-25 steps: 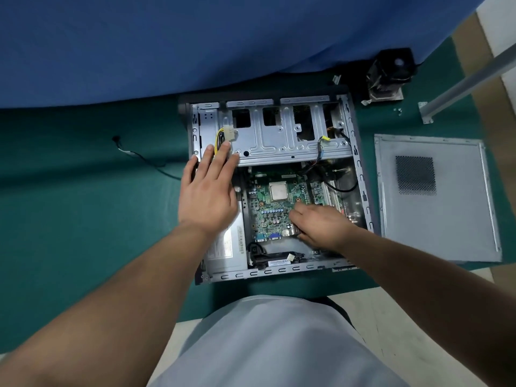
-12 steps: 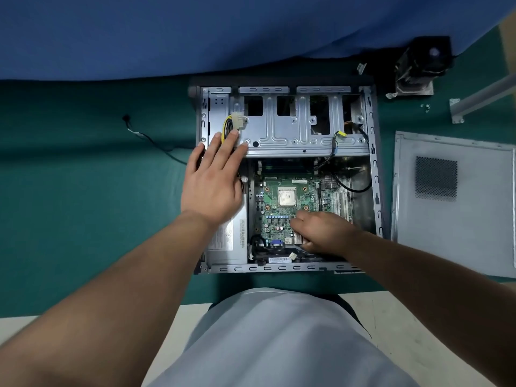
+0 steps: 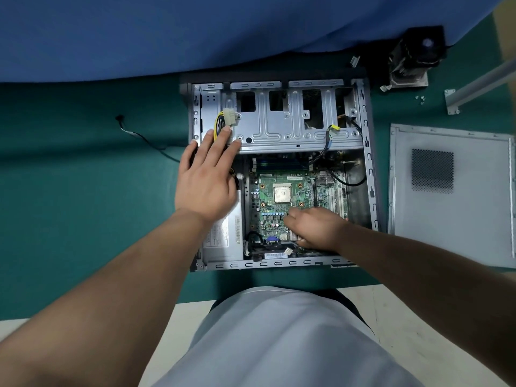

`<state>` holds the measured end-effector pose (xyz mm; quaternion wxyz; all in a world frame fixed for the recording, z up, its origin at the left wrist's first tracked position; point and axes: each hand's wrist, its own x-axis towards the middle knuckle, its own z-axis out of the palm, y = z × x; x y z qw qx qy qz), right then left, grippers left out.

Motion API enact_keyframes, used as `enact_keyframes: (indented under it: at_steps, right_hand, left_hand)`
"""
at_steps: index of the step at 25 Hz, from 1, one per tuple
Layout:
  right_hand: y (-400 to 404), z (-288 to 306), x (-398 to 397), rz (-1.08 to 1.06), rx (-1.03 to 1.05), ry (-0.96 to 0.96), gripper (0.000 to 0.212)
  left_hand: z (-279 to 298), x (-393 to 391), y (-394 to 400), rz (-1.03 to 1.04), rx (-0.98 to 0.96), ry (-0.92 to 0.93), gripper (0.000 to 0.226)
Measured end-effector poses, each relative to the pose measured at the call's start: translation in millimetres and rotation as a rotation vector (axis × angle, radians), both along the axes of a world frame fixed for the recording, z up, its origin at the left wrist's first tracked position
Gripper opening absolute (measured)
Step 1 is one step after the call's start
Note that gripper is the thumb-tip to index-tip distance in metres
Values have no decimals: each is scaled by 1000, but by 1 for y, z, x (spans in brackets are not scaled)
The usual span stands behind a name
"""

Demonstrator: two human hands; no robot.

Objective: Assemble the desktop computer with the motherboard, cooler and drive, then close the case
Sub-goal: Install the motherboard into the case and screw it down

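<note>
On the green-covered tabletop (image 3: 69,219), at the far left, a thin black loose cable (image 3: 145,138) is seen lying apart from everything else. Next to the right, the open grey metal computer case (image 3: 370,174) is laid on its side. The left hand (image 3: 208,174) is rested flat over the case's left edge and the silver power supply box (image 3: 223,238), its fingers (image 3: 223,141) straight and released, their tips reaching the silver drive cage (image 3: 293,127) just below a white connector on yellow wires (image 3: 229,118). The green motherboard (image 3: 279,202) is seated inside the case, below the cage, with a square silver processor (image 3: 281,192) at its middle. The right hand (image 3: 315,227) is placed on the board's near right part, fingers curled; whether anything is pinched cannot be told. Further right, the black fan cooler (image 3: 416,57) stands at the far edge, and the grey vented side panel (image 3: 452,196) lies flat beside the case.
</note>
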<state>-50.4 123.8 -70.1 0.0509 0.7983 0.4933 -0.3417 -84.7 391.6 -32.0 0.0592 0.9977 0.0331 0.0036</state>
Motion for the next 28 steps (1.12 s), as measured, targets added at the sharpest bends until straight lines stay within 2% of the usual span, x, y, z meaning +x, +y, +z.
enact_keyframes:
  at_steps: [11, 13, 15, 18, 20, 22, 24, 26, 28]
  right_hand:
    - [-9, -6, 0, -35, -75, 193, 32]
    - [-11, -4, 0, -127, -104, 263, 29]
    - [-14, -1, -2, -224, -152, 335, 34]
    - [-14, 5, -5, -287, -169, 371, 38]
    - [-14, 10, -5, -357, -140, 381, 33]
    - [-16, 13, -2, -544, -93, 336, 21]
    - [-15, 13, 4, -792, -79, 188, 13]
    - [-14, 7, 12, -932, -123, 3, 20]
    - [-10, 3, 17, -987, -211, -78, 29]
  left_hand:
    - [0, -1, 0, 6, 3, 5, 69]
    - [0, 0, -1, 4, -1, 7, 70]
    - [1, 0, -2, 3, -3, 9, 70]
    - [1, -1, -2, 5, -4, 8, 69]
    - [1, -1, -2, 4, -7, 7, 70]
    - [1, 0, -3, 5, -12, 3, 69]
    - [0, 0, -3, 6, -15, -2, 69]
    - [0, 0, -2, 7, -15, -9, 69]
    - [0, -1, -2, 5, -16, -13, 69]
